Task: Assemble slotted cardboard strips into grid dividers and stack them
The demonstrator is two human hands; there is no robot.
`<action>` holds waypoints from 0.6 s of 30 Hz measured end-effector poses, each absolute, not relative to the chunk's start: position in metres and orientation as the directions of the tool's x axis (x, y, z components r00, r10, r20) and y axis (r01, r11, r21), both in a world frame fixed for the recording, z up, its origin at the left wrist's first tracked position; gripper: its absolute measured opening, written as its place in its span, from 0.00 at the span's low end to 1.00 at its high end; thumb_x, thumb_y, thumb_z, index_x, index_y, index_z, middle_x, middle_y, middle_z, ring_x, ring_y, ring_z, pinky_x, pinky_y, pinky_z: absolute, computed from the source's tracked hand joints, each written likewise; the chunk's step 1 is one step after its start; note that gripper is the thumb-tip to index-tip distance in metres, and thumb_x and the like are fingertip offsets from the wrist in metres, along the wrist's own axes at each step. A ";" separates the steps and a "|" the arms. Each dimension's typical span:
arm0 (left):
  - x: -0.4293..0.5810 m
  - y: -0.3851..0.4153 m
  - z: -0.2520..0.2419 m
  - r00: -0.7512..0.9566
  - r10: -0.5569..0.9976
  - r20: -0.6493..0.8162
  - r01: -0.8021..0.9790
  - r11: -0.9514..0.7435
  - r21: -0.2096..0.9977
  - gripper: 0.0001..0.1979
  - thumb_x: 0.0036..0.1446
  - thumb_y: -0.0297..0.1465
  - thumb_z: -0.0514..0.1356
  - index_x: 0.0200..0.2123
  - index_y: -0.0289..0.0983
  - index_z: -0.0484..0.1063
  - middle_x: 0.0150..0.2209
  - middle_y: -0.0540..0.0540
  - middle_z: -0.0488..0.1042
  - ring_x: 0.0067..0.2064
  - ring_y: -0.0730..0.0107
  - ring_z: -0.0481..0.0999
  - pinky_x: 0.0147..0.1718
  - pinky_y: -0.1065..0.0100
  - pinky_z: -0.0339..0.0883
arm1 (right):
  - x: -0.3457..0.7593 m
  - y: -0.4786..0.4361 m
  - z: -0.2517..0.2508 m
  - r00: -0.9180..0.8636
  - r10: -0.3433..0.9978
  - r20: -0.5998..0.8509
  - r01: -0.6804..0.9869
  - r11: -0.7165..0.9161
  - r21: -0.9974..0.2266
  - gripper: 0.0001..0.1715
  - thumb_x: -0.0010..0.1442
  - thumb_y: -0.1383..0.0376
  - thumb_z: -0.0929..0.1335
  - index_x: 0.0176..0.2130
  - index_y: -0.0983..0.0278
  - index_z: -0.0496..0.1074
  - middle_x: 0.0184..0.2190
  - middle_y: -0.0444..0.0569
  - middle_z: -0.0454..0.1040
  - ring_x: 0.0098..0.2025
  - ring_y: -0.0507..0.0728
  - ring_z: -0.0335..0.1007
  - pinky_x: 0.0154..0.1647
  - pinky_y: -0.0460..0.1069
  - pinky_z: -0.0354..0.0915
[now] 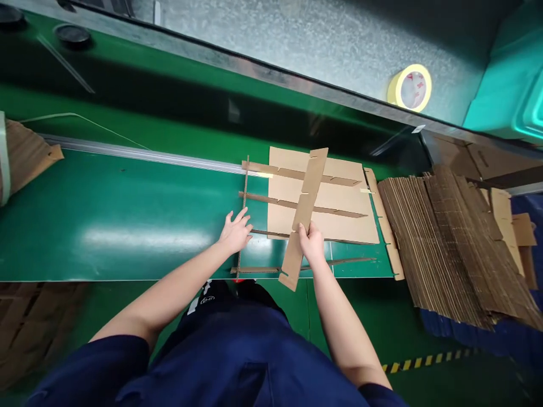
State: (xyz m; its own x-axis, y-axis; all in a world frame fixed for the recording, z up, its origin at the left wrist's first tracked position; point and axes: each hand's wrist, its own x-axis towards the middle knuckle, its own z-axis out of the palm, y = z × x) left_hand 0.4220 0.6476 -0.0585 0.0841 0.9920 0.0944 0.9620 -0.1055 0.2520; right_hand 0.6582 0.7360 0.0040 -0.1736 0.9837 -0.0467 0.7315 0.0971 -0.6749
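My right hand [311,243] is closed on a slotted cardboard strip [306,195], which slants over several long cardboard strips [297,206] standing on edge. A cross strip [245,178] joins the long strips at their left ends. Beside that cross strip, my left hand [236,230] has its fingers spread and holds nothing; whether a fingertip touches the strip I cannot tell. Under part of the long strips lies a flat cardboard sheet [339,161]. Another notched strip [384,226] rests along the sheet's right side.
A large stack of cardboard strips [445,249] stands at the right. On the metal shelf [271,34] above the green table [127,220] sits a yellow tape roll [410,88], near a teal bin [513,85]. Bundled cardboard [29,158] lies at the far left.
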 end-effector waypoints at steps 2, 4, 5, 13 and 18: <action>0.416 0.641 -0.056 0.082 0.993 0.088 0.968 -0.101 0.228 0.09 0.54 0.31 0.58 0.38 0.38 0.76 0.55 0.36 0.68 0.66 0.49 0.49 0.58 0.38 0.44 | 0.646 0.735 0.002 -0.209 0.976 -0.062 0.767 0.125 -0.629 0.17 0.59 0.51 0.59 0.32 0.61 0.64 0.23 0.45 0.71 0.26 0.55 0.64 0.28 0.48 0.56; 0.416 0.636 -0.053 0.072 0.993 0.099 0.970 -0.093 0.224 0.12 0.55 0.31 0.58 0.42 0.37 0.75 0.56 0.35 0.66 0.66 0.49 0.49 0.58 0.38 0.44 | 0.634 0.733 0.000 -0.236 0.968 -0.081 0.806 0.149 -0.573 0.17 0.60 0.52 0.58 0.33 0.61 0.64 0.22 0.44 0.69 0.25 0.56 0.64 0.27 0.48 0.55; 0.418 0.634 -0.051 0.072 0.991 0.113 0.968 -0.097 0.232 0.14 0.56 0.32 0.57 0.45 0.37 0.73 0.57 0.35 0.65 0.66 0.50 0.49 0.59 0.39 0.44 | 0.628 0.731 -0.001 -0.242 0.966 -0.093 0.824 0.154 -0.546 0.16 0.61 0.53 0.58 0.33 0.61 0.65 0.22 0.45 0.70 0.26 0.56 0.64 0.28 0.47 0.56; 0.456 0.620 -0.049 0.269 0.957 0.104 0.902 -0.289 0.322 0.30 0.55 0.47 0.57 0.57 0.37 0.64 0.63 0.39 0.58 0.66 0.52 0.47 0.61 0.45 0.43 | 0.608 0.720 -0.006 -0.248 0.957 -0.151 0.955 0.216 -0.201 0.16 0.65 0.59 0.57 0.40 0.66 0.67 0.28 0.51 0.75 0.30 0.56 0.69 0.31 0.47 0.56; 0.459 0.619 -0.055 0.279 0.957 0.079 0.921 -0.290 0.260 0.32 0.55 0.48 0.57 0.58 0.37 0.63 0.65 0.40 0.54 0.67 0.51 0.45 0.62 0.45 0.41 | 0.601 0.720 -0.003 -0.233 0.963 -0.132 0.970 0.220 -0.107 0.16 0.65 0.60 0.56 0.41 0.66 0.67 0.29 0.52 0.75 0.30 0.57 0.71 0.30 0.47 0.55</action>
